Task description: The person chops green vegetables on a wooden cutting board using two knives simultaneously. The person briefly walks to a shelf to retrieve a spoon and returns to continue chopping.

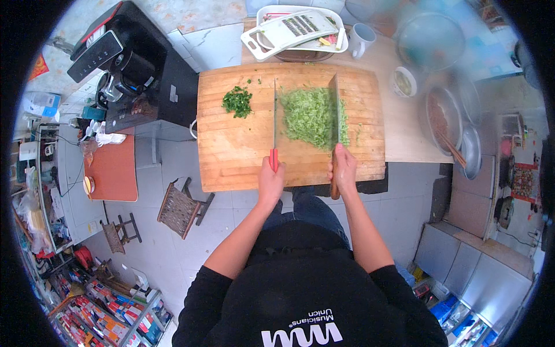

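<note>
My left hand (270,184) is closed around the red handle of a kitchen knife (274,121), its blade seen edge-on and pointing away from me. A cleaver (334,110) with a brown wooden handle is gripped in my right hand (346,170). Between the two blades lies a heap of finely shredded pale green vegetable (306,115), and some shreds are to the right of the cleaver. Left of the knife sits a small pile of chopped dark green herbs (237,102). All of this rests on a thick wooden cutting board (231,162).
Behind the board, a white grater (295,30) lies across a white basket. Nearby stand a mug (362,39) and a small bowl (404,81). At right, a metal basin (442,115) holds brownish minced food and chopsticks. A black appliance (141,75) stands at left; a stool (182,208) is below.
</note>
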Demonstrator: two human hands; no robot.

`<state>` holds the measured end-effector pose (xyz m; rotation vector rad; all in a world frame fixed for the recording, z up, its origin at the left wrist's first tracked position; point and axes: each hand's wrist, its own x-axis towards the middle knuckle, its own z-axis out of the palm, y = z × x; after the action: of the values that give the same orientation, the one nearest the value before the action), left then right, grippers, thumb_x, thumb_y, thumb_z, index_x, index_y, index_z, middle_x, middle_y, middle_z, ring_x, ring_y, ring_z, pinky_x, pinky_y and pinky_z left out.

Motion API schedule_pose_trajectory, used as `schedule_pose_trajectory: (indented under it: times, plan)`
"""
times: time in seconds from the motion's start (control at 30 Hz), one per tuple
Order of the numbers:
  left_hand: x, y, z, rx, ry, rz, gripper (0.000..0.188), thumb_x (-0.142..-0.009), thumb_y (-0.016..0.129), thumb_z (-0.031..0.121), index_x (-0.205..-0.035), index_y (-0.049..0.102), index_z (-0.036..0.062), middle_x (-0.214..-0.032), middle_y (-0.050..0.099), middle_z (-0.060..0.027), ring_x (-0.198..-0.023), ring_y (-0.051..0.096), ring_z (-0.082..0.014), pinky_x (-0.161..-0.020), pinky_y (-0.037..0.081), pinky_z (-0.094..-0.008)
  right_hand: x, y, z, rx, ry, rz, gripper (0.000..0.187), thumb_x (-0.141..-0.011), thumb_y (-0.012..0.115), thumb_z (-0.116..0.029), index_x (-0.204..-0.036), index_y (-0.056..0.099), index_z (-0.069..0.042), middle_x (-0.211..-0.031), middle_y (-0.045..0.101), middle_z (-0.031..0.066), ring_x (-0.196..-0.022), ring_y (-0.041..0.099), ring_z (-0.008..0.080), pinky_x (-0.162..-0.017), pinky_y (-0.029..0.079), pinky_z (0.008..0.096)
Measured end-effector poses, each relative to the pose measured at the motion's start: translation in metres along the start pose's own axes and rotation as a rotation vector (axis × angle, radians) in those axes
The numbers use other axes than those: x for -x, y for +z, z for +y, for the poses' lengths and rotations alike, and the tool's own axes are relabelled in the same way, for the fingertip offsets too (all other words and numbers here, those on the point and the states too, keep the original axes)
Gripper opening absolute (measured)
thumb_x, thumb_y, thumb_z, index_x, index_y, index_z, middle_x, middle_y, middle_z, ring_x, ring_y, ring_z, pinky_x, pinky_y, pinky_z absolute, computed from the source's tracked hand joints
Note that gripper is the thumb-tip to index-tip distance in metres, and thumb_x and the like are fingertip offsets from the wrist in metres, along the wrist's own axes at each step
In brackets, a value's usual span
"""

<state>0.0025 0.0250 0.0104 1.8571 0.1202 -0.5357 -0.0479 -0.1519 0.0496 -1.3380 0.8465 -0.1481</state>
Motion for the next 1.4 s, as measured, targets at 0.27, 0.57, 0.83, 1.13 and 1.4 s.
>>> schedule_pose_trajectory:
  times: [0.27, 0.57, 0.83, 1.13, 1.4]
  plan:
    - [-0.006, 0.003, -0.014, 0.04, -0.023, 0.054, 0.016, -0.082, 0.055, 0.016, -0.083, 0.048, 0.0016, -0.069, 0.053, -0.0121, -0.065, 0.052, -0.0235, -0.064, 0.043, -0.0352, -0.001, -0.018, -0.002, -0.019, 0.008, -0.001, 0.036, -0.093, 0.044, -0.039, -0.091, 0.052, -0.004, -0.05, 0.042, 0.0013, -0.037, 0.039, 0.0087, -0.034, 0.034, 0.0234]
    - [-0.005, 0.007, -0.013, 0.15, -0.105, 0.071, 0.014, -0.082, 0.055, 0.015, -0.078, 0.049, 0.0021, -0.063, 0.049, -0.0055, -0.062, 0.048, -0.0139, -0.059, 0.041, -0.0303, -0.01, -0.034, 0.003, -0.013, 0.058, -0.054, 0.043, -0.093, 0.044, -0.038, -0.117, 0.051, -0.002, -0.055, 0.041, -0.0008, -0.041, 0.041, 0.0076, -0.035, 0.035, 0.0221]
    - [-0.006, 0.009, -0.007, 0.109, -0.125, 0.099, 0.018, -0.083, 0.055, 0.017, -0.078, 0.048, 0.0009, -0.063, 0.048, -0.0068, -0.061, 0.048, -0.016, -0.06, 0.041, -0.0321, 0.008, 0.014, -0.037, -0.164, 0.004, -0.182, 0.046, -0.094, 0.045, -0.034, -0.128, 0.044, -0.003, -0.054, 0.041, -0.0026, -0.042, 0.04, 0.0058, -0.035, 0.035, 0.0212]
    - [-0.009, 0.013, -0.011, 0.044, -0.025, 0.125, 0.018, -0.083, 0.054, 0.017, -0.079, 0.048, 0.0002, -0.064, 0.049, -0.0112, -0.062, 0.049, -0.0213, -0.061, 0.041, -0.035, -0.01, 0.029, -0.011, -0.07, 0.138, -0.213, 0.043, -0.092, 0.045, -0.041, -0.108, 0.053, -0.002, -0.052, 0.043, 0.0002, -0.036, 0.04, 0.0084, -0.032, 0.033, 0.0237]
    - [-0.007, 0.013, -0.014, 0.088, 0.037, 0.118, 0.013, -0.085, 0.054, 0.013, -0.079, 0.045, 0.0053, -0.059, 0.043, 0.0015, -0.047, 0.041, -0.0081, -0.043, 0.035, -0.0261, -0.024, 0.013, 0.012, -0.007, 0.089, -0.223, 0.037, -0.093, 0.044, -0.041, -0.095, 0.052, -0.005, -0.052, 0.046, 0.0032, -0.038, 0.041, 0.0093, -0.034, 0.034, 0.0245]
